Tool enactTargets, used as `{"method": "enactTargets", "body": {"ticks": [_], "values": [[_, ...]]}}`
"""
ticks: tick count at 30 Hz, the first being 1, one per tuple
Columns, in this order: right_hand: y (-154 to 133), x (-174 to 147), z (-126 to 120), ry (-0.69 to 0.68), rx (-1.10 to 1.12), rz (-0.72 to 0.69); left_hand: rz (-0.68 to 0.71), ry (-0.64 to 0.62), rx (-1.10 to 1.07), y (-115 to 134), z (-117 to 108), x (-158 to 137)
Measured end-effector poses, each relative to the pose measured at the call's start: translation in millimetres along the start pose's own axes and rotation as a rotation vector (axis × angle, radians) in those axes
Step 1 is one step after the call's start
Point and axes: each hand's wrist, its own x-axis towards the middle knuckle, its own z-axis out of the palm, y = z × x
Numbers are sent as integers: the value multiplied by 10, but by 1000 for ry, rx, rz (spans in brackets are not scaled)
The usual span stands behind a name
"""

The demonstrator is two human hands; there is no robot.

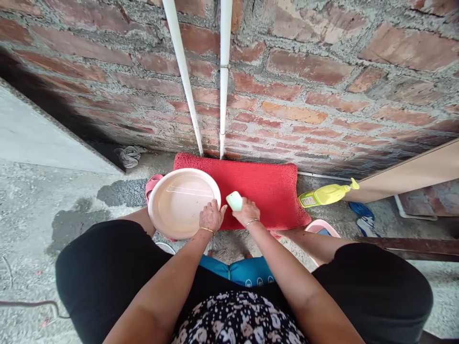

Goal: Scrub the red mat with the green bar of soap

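A pale pink basin with water in it sits on the left end of a red mat. My left hand grips the basin's right rim, its fingers over the inner side and the thumb outside. In my right hand, over the mat and just right of the basin, is a pale green rounded slab. The slab's kind I cannot make out; its lower right part is hidden by my fingers. It stays apart from the basin.
A yellow pump bottle leans at the mat's right edge. Nearby are a small pink tub and blue shoes. White pipes run down the brick wall behind the mat. A grey rag lies at left.
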Motion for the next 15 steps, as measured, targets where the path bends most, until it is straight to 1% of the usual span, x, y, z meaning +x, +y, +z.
{"method": "enactTargets", "body": {"ticks": [2,3,5,7,10,12,13,14,15], "values": [[-176,39,36,-4,-31,-97,-1,1,-3,3,-7,3],[-185,63,32,-1,-47,-122,-3,0,-3,6,-10,4],[-44,109,-18,3,-74,-95,-13,-8,-2,11,-11,6],[283,132,-118,14,-76,28,-19,-21,-3,12,-6,8],[928,87,-302,39,-32,301,-11,-27,-7,2,12,12],[1278,12,-393,49,-4,456,-2,-28,-13,-8,24,15],[1384,-31,-414,52,8,504,-2,-26,-16,-11,27,16],[1429,-72,-414,55,19,523,-1,-23,-19,-13,27,16],[1412,-108,-394,62,26,510,0,-19,-21,-14,24,14]]}}
